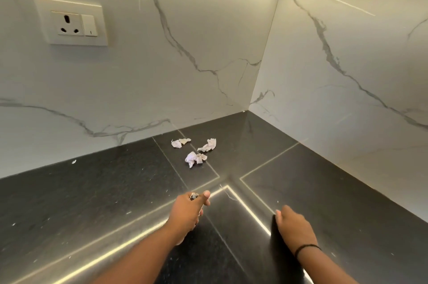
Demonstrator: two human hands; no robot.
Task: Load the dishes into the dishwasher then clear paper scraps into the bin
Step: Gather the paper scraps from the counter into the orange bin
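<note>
Three crumpled white paper scraps lie on the black countertop (97, 193) near the corner: one at the back left (180, 142), one at the back right (208, 145) and one nearer me (195, 158). My left hand (188, 210) is closed in a fist a short way in front of them, and a small crumpled scrap (193, 196) peeks out between thumb and fingers. My right hand (292, 225) rests palm down on the counter to the right, holding nothing, with its fingertips on the surface. No dishes, dishwasher or bin are in view.
White marble walls (162, 75) meet in a corner behind the scraps. A wall socket with a switch (74, 23) sits on the left wall. Small white specks (73, 161) dot the counter. A light strip runs under the cabinet above.
</note>
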